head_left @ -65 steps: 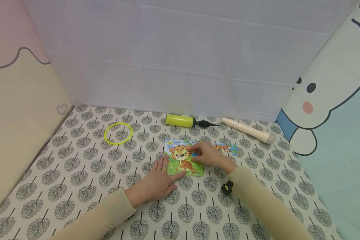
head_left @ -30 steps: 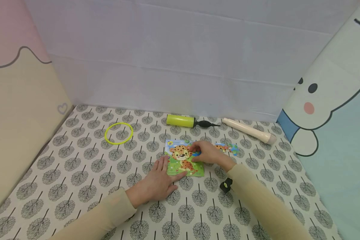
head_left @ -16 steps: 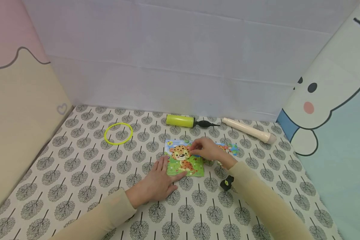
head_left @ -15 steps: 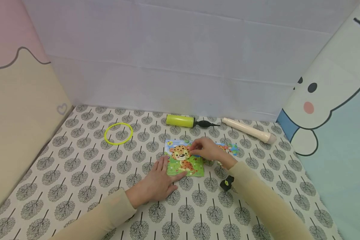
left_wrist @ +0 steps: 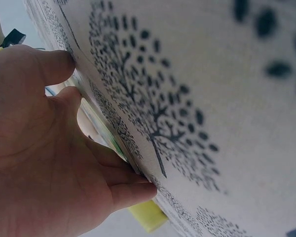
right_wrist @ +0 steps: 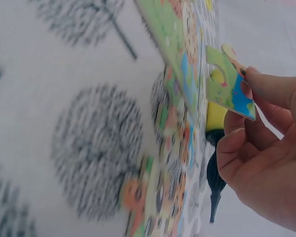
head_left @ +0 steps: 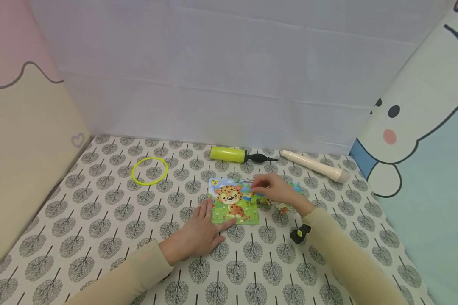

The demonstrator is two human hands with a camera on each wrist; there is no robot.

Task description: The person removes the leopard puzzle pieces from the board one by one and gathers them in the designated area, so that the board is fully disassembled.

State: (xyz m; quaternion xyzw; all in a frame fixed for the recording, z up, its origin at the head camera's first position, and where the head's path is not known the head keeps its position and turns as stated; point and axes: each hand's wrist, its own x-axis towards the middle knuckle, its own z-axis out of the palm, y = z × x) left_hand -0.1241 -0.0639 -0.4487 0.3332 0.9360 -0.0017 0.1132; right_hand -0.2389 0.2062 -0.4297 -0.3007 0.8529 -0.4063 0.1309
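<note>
A leopard picture board (head_left: 221,214) lies on the patterned cloth in front of me. My left hand (head_left: 198,233) rests at its lower left corner, fingers straight and the forefinger along the lower edge. In the left wrist view that left hand (left_wrist: 49,143) shows its palm side, with the board partly hidden behind the fingers. Above the board's right edge, my right hand (head_left: 276,189) pinches a puzzle piece. The right wrist view shows this green and blue puzzle piece (right_wrist: 229,86) raised off the board between thumb and fingers of the right hand (right_wrist: 271,143).
Several loose puzzle pieces (head_left: 282,207) lie right of the board, partly under the right hand. A yellow-green hand pump (head_left: 227,154) and a pale microphone-like stick (head_left: 314,165) lie behind. A yellow-green ring (head_left: 132,171) lies at the left.
The right hand has moved right, from over the leopard's face to the board's right edge, pinching the puzzle piece. The left hand has stayed in place.
</note>
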